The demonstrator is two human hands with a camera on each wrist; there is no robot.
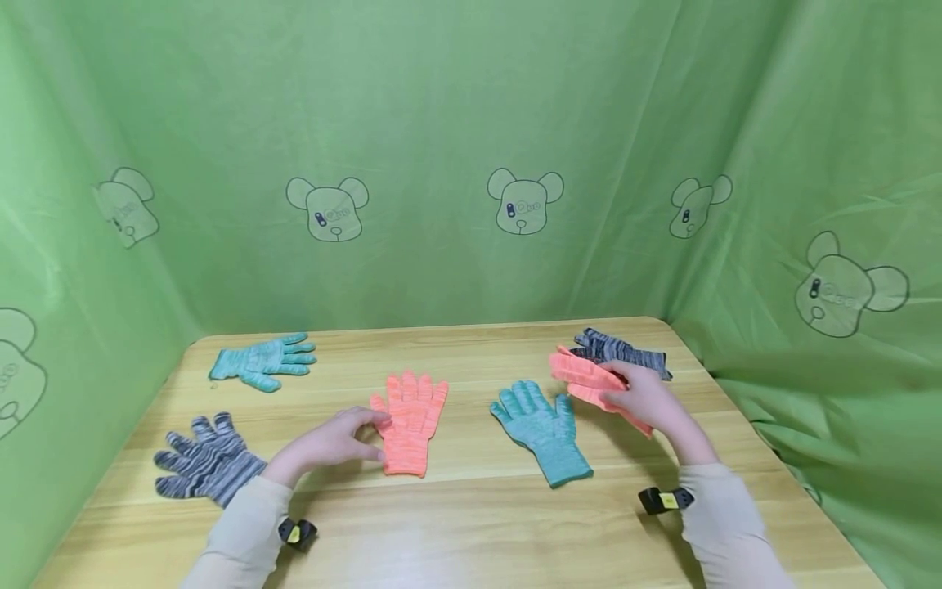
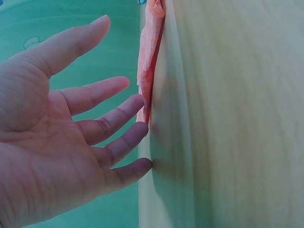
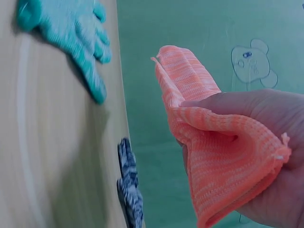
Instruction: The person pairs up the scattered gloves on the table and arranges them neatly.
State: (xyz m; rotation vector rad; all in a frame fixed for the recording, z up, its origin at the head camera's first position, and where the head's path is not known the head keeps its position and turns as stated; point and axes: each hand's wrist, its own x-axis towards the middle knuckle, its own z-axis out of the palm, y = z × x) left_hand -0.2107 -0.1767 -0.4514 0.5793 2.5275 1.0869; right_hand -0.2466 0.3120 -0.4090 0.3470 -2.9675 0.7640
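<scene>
My right hand (image 1: 642,398) pinches an orange knit glove (image 3: 213,156) above the table's right side; the glove is folded, its cuff hanging toward me in the right wrist view. A second orange glove (image 1: 409,425) lies flat near the middle, fingers pointing away. Beside its left edge is my left hand (image 1: 342,442), fingers spread and relaxed, fingertips right at the fabric and the tabletop. Between the two hands a teal glove (image 1: 545,433) lies palm down on the table. Behind the held glove a grey-and-black glove (image 1: 625,353) is partly covered in the head view.
Another teal glove (image 1: 265,360) lies at the back left of the wooden table (image 1: 471,540). A striped dark glove (image 1: 209,462) rests at the left, its cuff close to my left forearm. Green curtains (image 1: 441,106) with bear-head prints enclose the back and sides.
</scene>
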